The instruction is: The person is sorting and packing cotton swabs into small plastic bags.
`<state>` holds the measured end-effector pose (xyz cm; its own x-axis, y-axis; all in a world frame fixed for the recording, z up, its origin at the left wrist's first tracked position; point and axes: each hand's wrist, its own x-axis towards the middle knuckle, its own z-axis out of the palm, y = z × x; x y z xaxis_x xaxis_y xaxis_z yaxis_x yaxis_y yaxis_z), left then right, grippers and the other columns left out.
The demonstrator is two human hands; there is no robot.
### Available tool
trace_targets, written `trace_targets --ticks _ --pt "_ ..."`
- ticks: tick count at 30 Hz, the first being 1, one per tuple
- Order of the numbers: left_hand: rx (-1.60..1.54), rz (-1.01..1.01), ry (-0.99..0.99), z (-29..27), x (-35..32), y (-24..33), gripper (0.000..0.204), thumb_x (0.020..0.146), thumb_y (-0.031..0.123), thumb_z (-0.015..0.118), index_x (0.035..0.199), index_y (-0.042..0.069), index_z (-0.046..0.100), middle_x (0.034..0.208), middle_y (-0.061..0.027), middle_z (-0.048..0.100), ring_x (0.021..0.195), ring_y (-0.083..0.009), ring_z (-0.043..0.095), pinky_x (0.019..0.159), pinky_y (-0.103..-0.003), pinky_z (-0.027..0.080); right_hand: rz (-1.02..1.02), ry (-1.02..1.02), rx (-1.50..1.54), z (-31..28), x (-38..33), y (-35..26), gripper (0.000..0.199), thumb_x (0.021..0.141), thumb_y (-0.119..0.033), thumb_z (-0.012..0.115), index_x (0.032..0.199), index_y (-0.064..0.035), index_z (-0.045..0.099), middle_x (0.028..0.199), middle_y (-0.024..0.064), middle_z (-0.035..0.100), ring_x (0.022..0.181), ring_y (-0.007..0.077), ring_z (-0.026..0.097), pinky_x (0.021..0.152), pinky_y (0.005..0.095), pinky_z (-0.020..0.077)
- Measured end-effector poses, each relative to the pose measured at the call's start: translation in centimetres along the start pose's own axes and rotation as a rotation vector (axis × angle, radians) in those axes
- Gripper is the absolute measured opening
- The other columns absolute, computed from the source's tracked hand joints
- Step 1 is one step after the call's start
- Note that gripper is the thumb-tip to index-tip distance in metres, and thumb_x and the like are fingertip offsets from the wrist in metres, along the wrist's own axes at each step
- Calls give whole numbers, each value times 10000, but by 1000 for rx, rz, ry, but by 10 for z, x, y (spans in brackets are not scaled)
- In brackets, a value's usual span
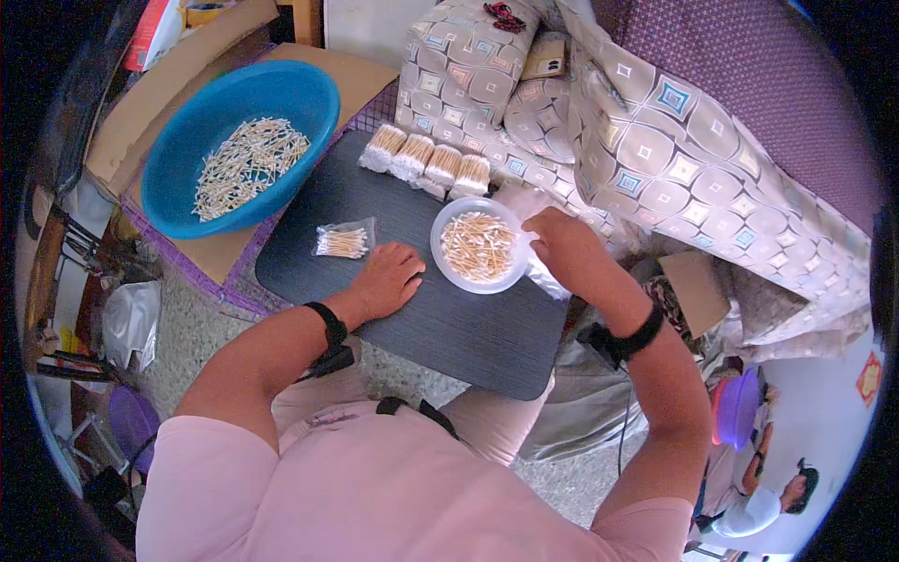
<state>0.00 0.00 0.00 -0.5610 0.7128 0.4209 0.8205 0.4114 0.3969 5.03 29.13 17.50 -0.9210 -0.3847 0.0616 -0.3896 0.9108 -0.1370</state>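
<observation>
On the dark tabletop (468,337) stands a translucent white bowl (448,265) full of cotton swabs (478,245). My right hand (565,245) is at the bowl's right side, its fingers pinched on a clear plastic bag (548,278) from the bags lying there. My left hand (387,281) rests on the tabletop with nothing in it, fingers loosely spread. Just beyond it lies a small clear bag of cotton swabs (343,242). Several packed bundles of swabs (427,161) are lined up along the far edge.
A large blue basin (314,89) holding loose swabs sits on cardboard (361,75) at the far left. A sofa with a patterned cover (730,140) borders the far and right sides. Another person (763,506) sits at the lower right, near a purple basin (740,409).
</observation>
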Motion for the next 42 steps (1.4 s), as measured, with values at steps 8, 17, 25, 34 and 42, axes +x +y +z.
trace_targets --ticks 8,17,25,34,42 --pt "16 17 -20 4 4 1 186 814 157 621 978 87 570 1030 -94 533 1005 -292 492 869 -436 386 123 -23 -52 65 25 41 195 791 -121 630 971 -56 597 924 172 568 860 361 607 742 454 508" --pt "1 -6 -5 -5 7 1 193 794 138 635 970 88 572 1009 -86 541 989 -288 499 864 -426 388 221 -83 -191 82 40 39 139 818 -122 552 898 -21 602 905 192 583 825 361 627 693 465 523" --pt "13 5 9 1 4 3 184 785 135 634 955 91 578 1004 -87 540 988 -289 498 862 -425 391 260 -26 -236 75 27 26 153 848 -116 496 904 -24 605 900 198 595 812 358 637 677 464 532" --pt "19 40 45 4 4 -3 154 787 132 625 929 88 583 999 -105 549 978 -305 508 849 -445 398 299 212 -78 35 -15 -6 128 840 -153 567 881 -34 583 821 166 599 742 333 628 620 430 517" --pt "-314 -122 -42 -12 4 -14 148 892 151 561 976 44 617 1000 -152 629 946 -310 592 852 -406 465 510 377 923 -13 -56 -91 113 872 -137 612 878 -30 577 752 88 619 684 170 591 639 310 488"
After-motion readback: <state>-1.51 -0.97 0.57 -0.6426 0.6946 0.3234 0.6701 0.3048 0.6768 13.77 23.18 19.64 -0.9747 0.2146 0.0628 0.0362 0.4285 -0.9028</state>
